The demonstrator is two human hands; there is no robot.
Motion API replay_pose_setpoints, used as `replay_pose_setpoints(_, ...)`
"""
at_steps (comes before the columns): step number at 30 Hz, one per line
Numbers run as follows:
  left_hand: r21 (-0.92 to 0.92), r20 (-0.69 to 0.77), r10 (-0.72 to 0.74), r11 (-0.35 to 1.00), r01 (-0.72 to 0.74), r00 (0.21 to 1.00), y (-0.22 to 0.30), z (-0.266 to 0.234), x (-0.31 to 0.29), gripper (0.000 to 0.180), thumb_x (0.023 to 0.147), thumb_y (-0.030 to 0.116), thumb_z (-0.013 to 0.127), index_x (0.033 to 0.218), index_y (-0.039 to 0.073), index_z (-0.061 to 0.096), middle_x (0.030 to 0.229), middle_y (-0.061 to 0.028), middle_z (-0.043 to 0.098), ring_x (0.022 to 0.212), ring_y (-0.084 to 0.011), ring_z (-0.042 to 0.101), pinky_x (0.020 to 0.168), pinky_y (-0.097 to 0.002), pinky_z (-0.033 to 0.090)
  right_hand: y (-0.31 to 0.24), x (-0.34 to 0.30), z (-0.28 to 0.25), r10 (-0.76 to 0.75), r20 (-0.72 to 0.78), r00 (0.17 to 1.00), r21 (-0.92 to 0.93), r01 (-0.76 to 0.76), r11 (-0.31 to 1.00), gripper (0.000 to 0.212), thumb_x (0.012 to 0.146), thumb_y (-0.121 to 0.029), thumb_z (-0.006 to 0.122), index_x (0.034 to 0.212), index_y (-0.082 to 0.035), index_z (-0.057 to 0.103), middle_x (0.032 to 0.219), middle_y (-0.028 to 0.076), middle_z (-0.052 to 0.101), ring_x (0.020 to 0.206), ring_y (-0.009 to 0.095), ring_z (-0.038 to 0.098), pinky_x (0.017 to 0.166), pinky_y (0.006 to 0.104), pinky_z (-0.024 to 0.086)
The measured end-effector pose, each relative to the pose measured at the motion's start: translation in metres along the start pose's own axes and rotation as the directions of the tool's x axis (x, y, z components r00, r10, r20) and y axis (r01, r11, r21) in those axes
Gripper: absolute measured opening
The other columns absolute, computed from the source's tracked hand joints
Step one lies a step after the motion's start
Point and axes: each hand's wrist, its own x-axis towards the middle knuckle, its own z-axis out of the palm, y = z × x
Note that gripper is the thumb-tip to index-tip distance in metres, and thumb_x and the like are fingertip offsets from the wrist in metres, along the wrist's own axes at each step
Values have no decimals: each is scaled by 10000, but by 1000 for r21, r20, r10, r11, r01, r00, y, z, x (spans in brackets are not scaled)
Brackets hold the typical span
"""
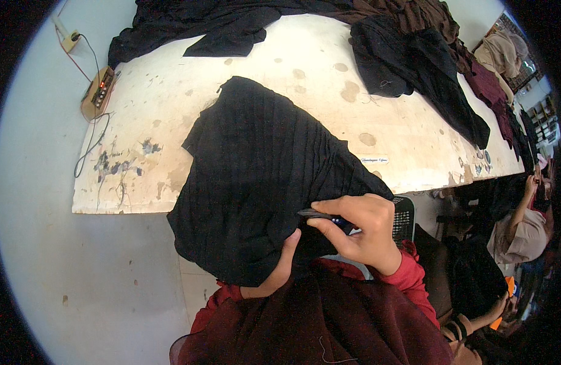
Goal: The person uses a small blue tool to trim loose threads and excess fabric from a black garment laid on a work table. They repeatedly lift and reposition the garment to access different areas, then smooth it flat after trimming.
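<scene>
A black pleated garment (250,164) lies over the near edge of the table and hangs toward me. My left hand (277,274) grips its near edge, thumb on top and the other fingers hidden by the cloth. Close above that thumb, my right hand (365,228) pinches small dark thread snips (320,215) between thumb and forefinger. Their pointed tip faces left, over the black fabric. Whether the tip touches the cloth or a thread, I cannot tell.
The pale, stained table (317,67) carries more black garments (402,55) along its far and right sides. At the left stands a power strip (99,91) with a hanging cable. Beside my right wrist is a dark plastic basket (404,218). Other people (518,237) sit at the right.
</scene>
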Motion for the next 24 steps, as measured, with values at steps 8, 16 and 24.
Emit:
replay_pose_setpoints(8, -166, 218, 46, 986, -9, 975, 5, -3, 5, 734, 832, 507, 648, 1353, 26, 458, 1427, -225, 376, 1288, -379, 399, 1102, -480, 246, -3, -10, 12, 105, -24, 994, 462, -82, 883, 362, 711, -217, 801, 1021, -74, 679, 818, 54, 670, 615, 160, 642, 553, 280, 499)
replay_pose_setpoints(16, -490, 432, 677, 731, -475, 596, -42, -13, 11, 483, 955, 346, 532, 1317, 30, 478, 1345, -140, 481, 1251, -223, 445, 1058, -354, 335, 3, -25, 47, -44, 30, 999, 412, 28, 911, 258, 649, -37, 776, 897, -103, 744, 685, 29, 577, 540, 129, 558, 487, 252, 430)
replay_pose_setpoints(24, -699, 606, 5, 479, 530, 795, -3, -8, 8, 456, 962, 236, 465, 1346, -5, 414, 1324, -142, 496, 1215, -259, 499, 1063, -408, 363, 2, -22, 18, 158, 43, 987, 440, -160, 883, 403, 690, -165, 804, 1042, -30, 658, 893, 115, 666, 724, 188, 628, 666, 287, 495)
